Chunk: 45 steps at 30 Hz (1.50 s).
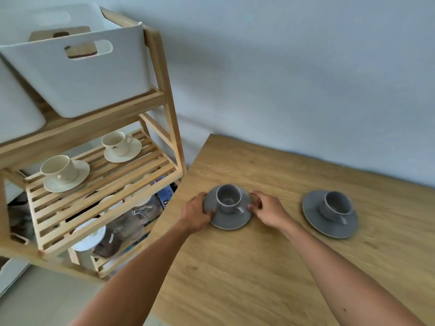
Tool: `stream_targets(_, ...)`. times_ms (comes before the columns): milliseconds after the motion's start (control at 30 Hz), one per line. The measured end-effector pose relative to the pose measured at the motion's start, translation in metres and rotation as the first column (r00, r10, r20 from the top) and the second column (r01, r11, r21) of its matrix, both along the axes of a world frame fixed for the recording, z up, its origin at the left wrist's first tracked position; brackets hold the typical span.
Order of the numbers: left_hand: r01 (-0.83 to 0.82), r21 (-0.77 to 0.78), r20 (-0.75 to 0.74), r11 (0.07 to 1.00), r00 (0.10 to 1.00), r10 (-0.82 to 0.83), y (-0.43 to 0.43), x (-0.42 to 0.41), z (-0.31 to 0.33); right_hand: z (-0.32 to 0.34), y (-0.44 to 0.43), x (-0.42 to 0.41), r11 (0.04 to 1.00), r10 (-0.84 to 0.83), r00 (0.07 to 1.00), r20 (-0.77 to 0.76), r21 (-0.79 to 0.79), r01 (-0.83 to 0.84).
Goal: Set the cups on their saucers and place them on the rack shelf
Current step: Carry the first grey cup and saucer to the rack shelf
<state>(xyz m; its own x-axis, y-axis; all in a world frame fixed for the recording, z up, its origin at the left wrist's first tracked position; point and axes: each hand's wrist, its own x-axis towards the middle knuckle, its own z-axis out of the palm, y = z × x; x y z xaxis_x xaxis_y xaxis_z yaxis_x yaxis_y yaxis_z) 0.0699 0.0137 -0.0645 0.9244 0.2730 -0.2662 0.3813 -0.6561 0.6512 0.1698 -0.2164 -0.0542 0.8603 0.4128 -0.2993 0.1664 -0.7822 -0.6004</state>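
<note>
Gripped grey saucer [229, 220] at opposite rims, left hand [196, 214] and right hand [270, 209]; rack shelf [98, 184] lay leftward, nearer left hand.

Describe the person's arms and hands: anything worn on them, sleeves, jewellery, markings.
Both forearms are bare, with no sleeve in view. The left hand and right hand wear no gloves, and no watch, bracelet or ring is visible. One small dark spot marks the right forearm.

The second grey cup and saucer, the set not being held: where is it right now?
In the head view, the grey cup sits on its saucer on the wooden table, right of the right hand, untouched.
</note>
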Motion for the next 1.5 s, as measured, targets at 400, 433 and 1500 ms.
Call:
stream_targets(400, -0.045, -0.125, 0.098, 0.991, 0.994, 0.057, 0.006, 0.009, 0.003, -0.008, 0.014, -0.003, 0.967, -0.127, 0.988, -0.093, 0.211, 0.144)
stream_targets(433, -0.049, -0.139, 0.094, 0.989, 0.994, 0.062, 0.007, 0.008, 0.006, -0.009, 0.016, -0.003, 0.963, -0.134, 0.986, -0.101, 0.221, 0.154)
stream_targets(1500, -0.411, -0.201, 0.100, 0.889, 0.894, 0.436, 0.207, -0.055, 0.023, 0.005, 0.262, -0.001, 0.929, 0.203, 0.973, -0.106, 0.334, -0.157)
